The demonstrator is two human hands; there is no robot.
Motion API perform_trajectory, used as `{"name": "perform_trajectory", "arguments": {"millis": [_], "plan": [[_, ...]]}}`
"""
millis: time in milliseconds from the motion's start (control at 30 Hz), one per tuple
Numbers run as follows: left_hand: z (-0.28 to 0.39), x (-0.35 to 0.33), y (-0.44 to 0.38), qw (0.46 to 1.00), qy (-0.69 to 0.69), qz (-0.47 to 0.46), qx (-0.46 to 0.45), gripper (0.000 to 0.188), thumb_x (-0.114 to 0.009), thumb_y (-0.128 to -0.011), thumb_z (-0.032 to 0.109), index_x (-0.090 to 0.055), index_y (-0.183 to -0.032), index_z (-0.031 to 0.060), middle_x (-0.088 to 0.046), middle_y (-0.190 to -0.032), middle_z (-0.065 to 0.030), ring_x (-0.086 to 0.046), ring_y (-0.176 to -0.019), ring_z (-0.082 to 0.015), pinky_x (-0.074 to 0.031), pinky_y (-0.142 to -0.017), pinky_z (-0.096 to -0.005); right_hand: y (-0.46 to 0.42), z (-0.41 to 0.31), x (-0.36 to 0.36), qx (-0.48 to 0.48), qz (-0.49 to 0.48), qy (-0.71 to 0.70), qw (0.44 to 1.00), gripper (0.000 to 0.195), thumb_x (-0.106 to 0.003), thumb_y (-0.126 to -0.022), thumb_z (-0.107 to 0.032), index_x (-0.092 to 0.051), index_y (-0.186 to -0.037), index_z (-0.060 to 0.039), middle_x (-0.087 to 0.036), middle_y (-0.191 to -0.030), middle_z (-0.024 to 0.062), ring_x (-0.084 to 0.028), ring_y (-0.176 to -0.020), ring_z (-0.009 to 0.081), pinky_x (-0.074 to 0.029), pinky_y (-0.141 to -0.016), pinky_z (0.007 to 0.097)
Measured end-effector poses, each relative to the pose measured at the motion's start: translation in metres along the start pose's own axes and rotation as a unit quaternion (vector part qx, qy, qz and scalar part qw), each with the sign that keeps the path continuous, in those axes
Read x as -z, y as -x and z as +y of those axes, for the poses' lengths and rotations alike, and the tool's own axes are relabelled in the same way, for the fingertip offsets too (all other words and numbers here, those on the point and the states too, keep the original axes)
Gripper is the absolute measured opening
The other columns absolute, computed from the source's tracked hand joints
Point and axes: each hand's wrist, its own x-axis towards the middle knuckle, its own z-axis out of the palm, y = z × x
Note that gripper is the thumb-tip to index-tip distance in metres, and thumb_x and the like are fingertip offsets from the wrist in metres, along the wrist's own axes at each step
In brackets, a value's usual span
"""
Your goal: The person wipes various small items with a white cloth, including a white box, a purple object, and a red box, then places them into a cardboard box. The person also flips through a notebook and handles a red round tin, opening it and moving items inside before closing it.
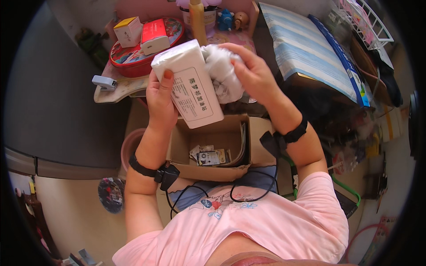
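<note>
My left hand (162,96) grips a white rectangular pack of tissues in thin wrapping (196,96), with its thumb over the printed front. Against the pack's right side is a crumpled bundle of white, soft material (224,73), either cloth or thin plastic. Fingers and thumb of my right hand (254,71) close on that bundle. Below both hands an open cardboard box (206,171) rests near my lap. Small printed packets (211,157) lie on its bottom, and thin upright sheets stand along its right wall.
A small table (123,89) ahead bears a stapler (105,82), a round red tin (133,68), small boxes and a yellowish bottle (197,23). A striped cloth (306,53) covers a surface at right. A pink bin (131,146) stands left of the box. Black cables cross my lap.
</note>
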Motion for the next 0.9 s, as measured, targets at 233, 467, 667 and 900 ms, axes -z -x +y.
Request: {"name": "perform_trajectory", "arguments": {"millis": [233,467,667,900], "plan": [[0.013,-0.013,-0.002,0.999,0.04,-0.014,-0.004,0.062,-0.063,-0.095,0.036,-0.037,-0.141,0.0041,-0.052,-0.136,-0.0107,-0.053,-0.123,-0.0221,-0.043,-0.104,-0.0372,0.002,0.011,-0.023,-0.018,-0.046,0.11,0.993,0.076,-0.078,-0.075,-0.019,-0.043,-0.142,-0.0065,-0.057,-0.128,0.0194,-0.059,-0.116,0.03,-0.046,-0.096,0.0358],[0.058,-0.004,-0.014,0.822,-0.517,-0.236,-0.039,0.097,-0.085,-0.066,0.016,-0.035,-0.149,0.0094,-0.056,-0.129,-0.0135,-0.057,-0.114,-0.0276,-0.045,-0.1,-0.0327,0.005,-0.016,-0.02,0.182,-0.127,0.529,0.819,0.074,-0.081,-0.063,-0.014,-0.052,-0.131,-0.0129,-0.059,-0.117,0.0108,-0.06,-0.104,0.0316,-0.049,-0.083,0.042],[0.048,0.004,-0.006,0.836,-0.536,-0.094,-0.067,0.06,-0.089,-0.062,0.01,-0.064,-0.116,0.0017,-0.069,-0.1,-0.0104,-0.067,-0.092,-0.0228,-0.053,-0.083,-0.0319,0.01,-0.01,-0.037,0.312,-0.033,0.619,0.72,0.074,-0.084,-0.059,-0.023,-0.056,-0.128,-0.0217,-0.056,-0.121,0.0044,-0.055,-0.113,0.0263,-0.044,-0.084,0.0458],[0.039,0.024,-0.003,0.964,-0.262,0.041,0.033,0.051,-0.084,-0.078,0.016,-0.061,-0.119,-0.0026,-0.068,-0.105,-0.0091,-0.065,-0.094,-0.0143,-0.054,-0.082,-0.0281,-0.005,-0.004,0.0,0.166,0.133,0.246,0.946,0.061,-0.074,-0.074,-0.003,-0.052,-0.131,-0.008,-0.06,-0.118,0.0106,-0.058,-0.111,0.0261,-0.048,-0.095,0.0363]]}}
